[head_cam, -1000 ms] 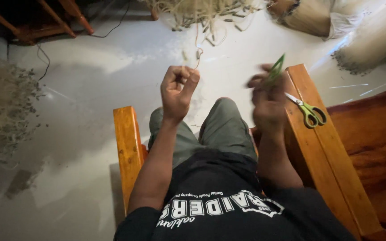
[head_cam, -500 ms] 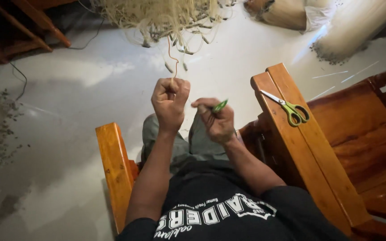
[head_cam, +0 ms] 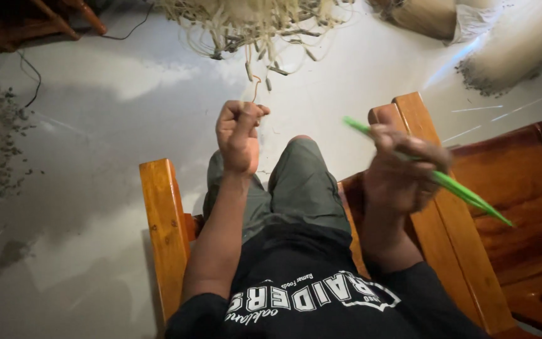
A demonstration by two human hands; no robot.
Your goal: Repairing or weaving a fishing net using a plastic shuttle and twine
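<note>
Pinching a thin strand [head_cam: 255, 88] w/ fingers curled shut, left hand [head_cam: 239, 138] holds it above the knees; right hand [head_cam: 403, 172] clamps a green stick [head_cam: 465, 193], blurred. Risk: strand prob. slips or snaps if tugged, and stick tip could jab the wooden armrest [head_cam: 446, 251].

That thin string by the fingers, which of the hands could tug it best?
Probably the left hand: its fingertips already pinch the thin strand leading to the fibre pile. The right hand is busy gripping a green strip.
</note>
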